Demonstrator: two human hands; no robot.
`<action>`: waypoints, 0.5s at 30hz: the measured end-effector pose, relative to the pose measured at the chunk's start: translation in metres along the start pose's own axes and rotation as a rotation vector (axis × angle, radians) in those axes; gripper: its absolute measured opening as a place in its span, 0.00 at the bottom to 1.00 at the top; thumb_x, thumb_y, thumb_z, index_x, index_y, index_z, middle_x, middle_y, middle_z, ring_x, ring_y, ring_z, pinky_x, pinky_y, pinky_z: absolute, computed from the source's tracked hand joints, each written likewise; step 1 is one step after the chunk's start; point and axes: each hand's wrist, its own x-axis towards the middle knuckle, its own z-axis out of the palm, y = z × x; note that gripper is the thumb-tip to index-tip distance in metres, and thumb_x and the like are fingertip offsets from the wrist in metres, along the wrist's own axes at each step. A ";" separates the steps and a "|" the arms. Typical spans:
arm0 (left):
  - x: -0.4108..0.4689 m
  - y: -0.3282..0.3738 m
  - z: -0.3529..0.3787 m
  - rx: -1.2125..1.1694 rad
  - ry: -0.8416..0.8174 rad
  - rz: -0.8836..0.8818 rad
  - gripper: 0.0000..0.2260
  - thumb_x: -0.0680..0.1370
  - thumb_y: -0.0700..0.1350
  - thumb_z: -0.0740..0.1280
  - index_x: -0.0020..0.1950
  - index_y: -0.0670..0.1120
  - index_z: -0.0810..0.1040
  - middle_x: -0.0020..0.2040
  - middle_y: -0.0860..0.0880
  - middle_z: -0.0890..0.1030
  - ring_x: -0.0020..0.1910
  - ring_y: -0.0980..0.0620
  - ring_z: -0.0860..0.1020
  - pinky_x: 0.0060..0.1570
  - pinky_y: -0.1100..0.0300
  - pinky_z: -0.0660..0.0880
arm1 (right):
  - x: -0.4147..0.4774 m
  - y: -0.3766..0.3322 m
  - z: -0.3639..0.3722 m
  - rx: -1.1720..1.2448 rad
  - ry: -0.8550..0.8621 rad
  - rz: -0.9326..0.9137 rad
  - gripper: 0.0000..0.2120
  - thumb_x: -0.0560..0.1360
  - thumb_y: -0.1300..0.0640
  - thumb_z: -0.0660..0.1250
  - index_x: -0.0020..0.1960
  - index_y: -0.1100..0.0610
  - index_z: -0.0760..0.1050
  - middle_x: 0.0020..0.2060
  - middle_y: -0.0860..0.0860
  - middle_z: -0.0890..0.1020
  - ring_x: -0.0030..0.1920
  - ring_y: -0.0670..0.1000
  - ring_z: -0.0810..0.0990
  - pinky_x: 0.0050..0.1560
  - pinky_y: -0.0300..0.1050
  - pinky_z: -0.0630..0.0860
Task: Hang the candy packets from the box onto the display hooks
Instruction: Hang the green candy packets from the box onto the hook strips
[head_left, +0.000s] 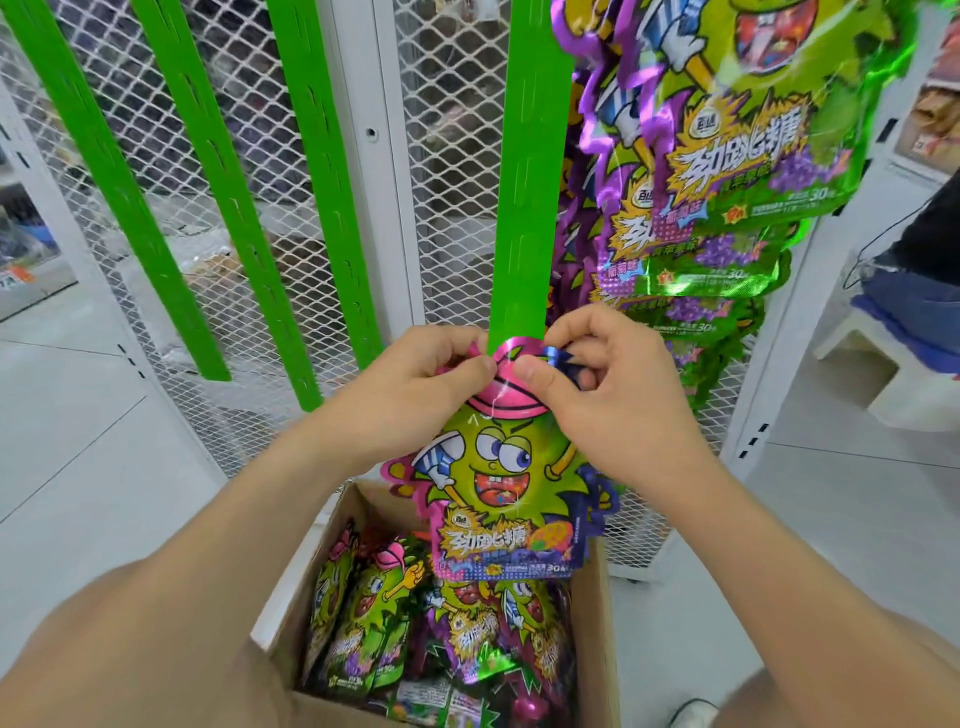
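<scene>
Candy packet (500, 493) at lower end of green strip (524, 208); fingers of left hand (431, 387) and right hand (602, 400) pinch its top; box (597, 649) below.

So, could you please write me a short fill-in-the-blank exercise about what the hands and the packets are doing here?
1. The left hand and the right hand pinch the top of one candy packet at the lower end of a ____ strip.
2. The cartoon figure on that packet wears a ____ cap.
3. The spare packets lie in an open ____ box.
4. The hung packets are to the ____ of the held one.

Missing words: green; pink; cardboard; right
</scene>
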 end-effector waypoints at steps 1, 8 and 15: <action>0.000 -0.001 0.000 -0.004 -0.006 0.006 0.12 0.87 0.46 0.64 0.45 0.47 0.81 0.41 0.39 0.80 0.42 0.46 0.75 0.46 0.46 0.73 | 0.000 0.002 0.000 0.036 0.000 0.018 0.12 0.73 0.51 0.81 0.47 0.51 0.78 0.29 0.38 0.80 0.26 0.41 0.70 0.31 0.34 0.67; -0.001 0.000 0.008 0.018 0.011 -0.002 0.14 0.86 0.45 0.65 0.42 0.44 0.76 0.37 0.46 0.71 0.37 0.49 0.69 0.40 0.54 0.66 | -0.001 0.000 -0.008 0.273 -0.110 0.257 0.07 0.76 0.57 0.78 0.50 0.59 0.83 0.40 0.57 0.88 0.42 0.55 0.85 0.46 0.50 0.80; 0.001 -0.006 0.011 0.021 -0.002 -0.008 0.14 0.84 0.48 0.67 0.44 0.40 0.78 0.37 0.39 0.74 0.38 0.48 0.69 0.42 0.51 0.66 | -0.001 0.010 -0.012 0.133 -0.144 0.285 0.11 0.74 0.53 0.80 0.47 0.57 0.81 0.39 0.60 0.87 0.35 0.50 0.79 0.40 0.47 0.75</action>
